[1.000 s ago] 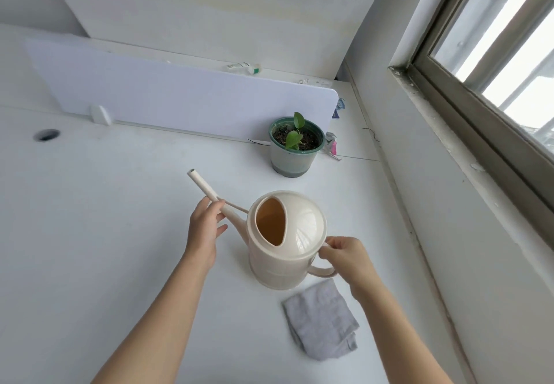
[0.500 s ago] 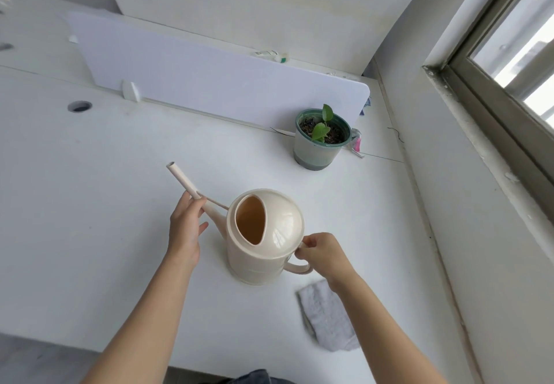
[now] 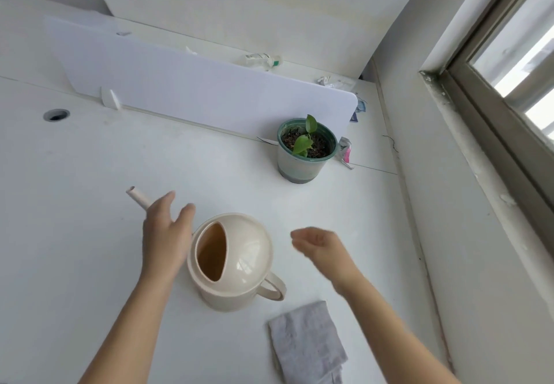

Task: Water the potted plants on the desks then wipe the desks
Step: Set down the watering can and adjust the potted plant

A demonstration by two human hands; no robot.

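A cream watering can (image 3: 239,260) stands on the white desk (image 3: 90,203), its long spout pointing far-left and its handle toward the right. My left hand (image 3: 166,230) hovers open over the base of the spout, fingers apart. My right hand (image 3: 319,244) is open and a little blurred, lifted to the right of the can and clear of the handle. A small green plant in a green-rimmed pot (image 3: 305,151) stands at the far right against the divider. A folded grey cloth (image 3: 307,343) lies near the front edge, right of the can.
A white divider panel (image 3: 195,87) runs along the back of the desk. A cable hole (image 3: 56,114) sits at far left. Small bits of litter (image 3: 346,151) lie beside the pot. A wall and window frame (image 3: 491,131) close off the right side.
Both hands have let go of the watering can: the left came off the spout and the right off the handle. The can stands on the desk.
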